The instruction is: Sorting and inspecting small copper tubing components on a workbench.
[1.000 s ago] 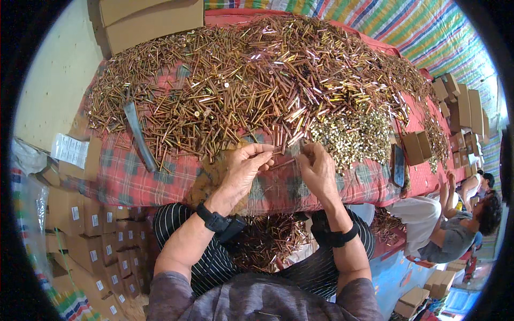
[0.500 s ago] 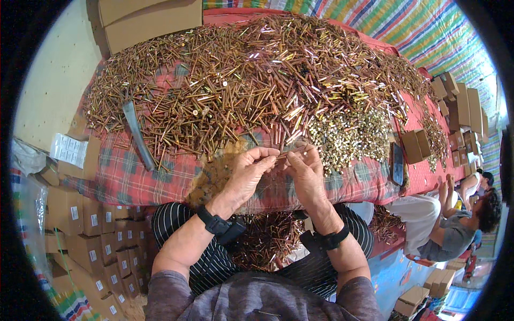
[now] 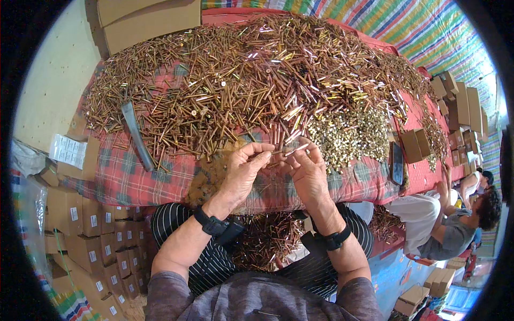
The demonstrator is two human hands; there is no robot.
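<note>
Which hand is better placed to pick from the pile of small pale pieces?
Probably the right hand: it is beside the small pale pieces, though its fingers seem to hold a metal rod. The left hand is farther away.

At the left, 1 white sheet (image 3: pixel 68 150) with rows of dark print lies against a brown carton (image 3: pixel 92 159); its characters are too small to read. Small white labels (image 3: pixel 74 214) mark many of the stacked cartons (image 3: pixel 60 207); any print there is likewise illegible.
</note>
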